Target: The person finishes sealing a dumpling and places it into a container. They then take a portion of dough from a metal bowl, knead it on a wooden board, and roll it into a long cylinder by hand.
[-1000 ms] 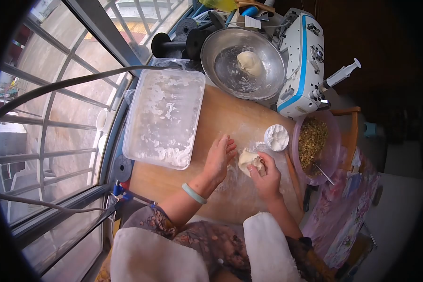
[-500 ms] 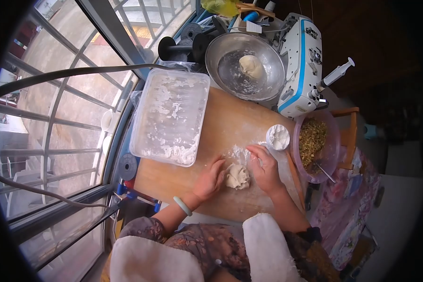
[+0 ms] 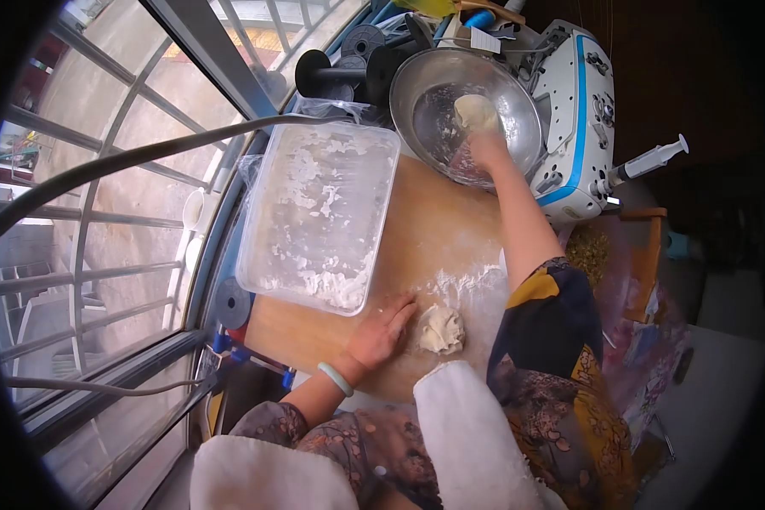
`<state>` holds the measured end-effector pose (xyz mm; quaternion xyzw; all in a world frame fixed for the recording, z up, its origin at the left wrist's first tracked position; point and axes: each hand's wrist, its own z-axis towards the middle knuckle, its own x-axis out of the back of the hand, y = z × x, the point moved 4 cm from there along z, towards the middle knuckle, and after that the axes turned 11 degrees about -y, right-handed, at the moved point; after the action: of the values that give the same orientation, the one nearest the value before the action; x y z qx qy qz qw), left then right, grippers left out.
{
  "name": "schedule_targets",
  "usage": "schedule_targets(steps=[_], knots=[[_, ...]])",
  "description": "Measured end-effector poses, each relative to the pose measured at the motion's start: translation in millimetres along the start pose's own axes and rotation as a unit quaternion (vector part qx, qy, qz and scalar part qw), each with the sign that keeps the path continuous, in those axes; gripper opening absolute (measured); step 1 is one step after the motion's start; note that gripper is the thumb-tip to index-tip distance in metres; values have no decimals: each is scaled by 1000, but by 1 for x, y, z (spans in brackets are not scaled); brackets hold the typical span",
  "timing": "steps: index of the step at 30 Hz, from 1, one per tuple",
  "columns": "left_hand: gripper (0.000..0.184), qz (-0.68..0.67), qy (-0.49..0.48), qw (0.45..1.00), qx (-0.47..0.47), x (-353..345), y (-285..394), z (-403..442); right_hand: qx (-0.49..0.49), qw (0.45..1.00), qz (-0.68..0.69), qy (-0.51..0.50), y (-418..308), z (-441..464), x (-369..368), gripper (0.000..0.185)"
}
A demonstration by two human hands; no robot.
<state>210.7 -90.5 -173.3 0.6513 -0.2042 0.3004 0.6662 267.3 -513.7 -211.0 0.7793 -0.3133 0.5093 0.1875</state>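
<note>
On the wooden board (image 3: 450, 212), a rough lump of dough (image 3: 441, 330) lies in front of me. My left hand (image 3: 384, 330) rests just left of it, fingers stretched out and nearly flat, holding nothing. My right hand (image 3: 484, 153) reaches into the metal bowl (image 3: 406, 110) at the back, close against a smoother ball of dough (image 3: 476, 112). Its fingers are blurred and partly hidden, so their grip does not show. Loose flour (image 3: 463, 285) is scattered on the board behind the lump.
A flour-dusted plastic tray (image 3: 314, 204) stands on the left by the barred window. A white sewing machine (image 3: 574, 119) borders the metal bowl on the right. My sleeve partly covers a bowl of chopped filling (image 3: 588, 253). Black spools (image 3: 348, 76) sit at the back.
My right hand has left the dough lump's side and reached forward into the metal bowl. The left hand stays beside the lump, its fingers now flatter. The view has shifted slightly.
</note>
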Motion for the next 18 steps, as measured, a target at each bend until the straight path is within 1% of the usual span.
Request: schedule_targets(steps=[3, 6, 10, 13, 14, 17, 18], knots=[[42, 3, -6, 1000, -4, 0, 0, 3, 11, 982, 188, 14, -7, -8, -3, 22], [42, 1, -16, 1000, 1, 1, 0, 1, 61, 988, 144, 8, -42, -34, 16, 22], [42, 1, -16, 1000, -5, -1, -1, 3, 124, 965, 209, -99, -48, -35, 13, 27], [42, 3, -16, 1000, -2, 1, 0, 0, 66, 966, 248, -19, -13, -17, 2, 23], [42, 5, -15, 1000, -4, 2, 0, 1, 26, 987, 160, -7, -2, -6, -2, 23], [42, 6, -12, 1000, 1, 3, 1, 3, 0, 987, 160, 29, -5, -4, -6, 23], [42, 3, -11, 1000, 3, 2, 3, 3, 31, 987, 155, 6, -18, -14, 0, 23]])
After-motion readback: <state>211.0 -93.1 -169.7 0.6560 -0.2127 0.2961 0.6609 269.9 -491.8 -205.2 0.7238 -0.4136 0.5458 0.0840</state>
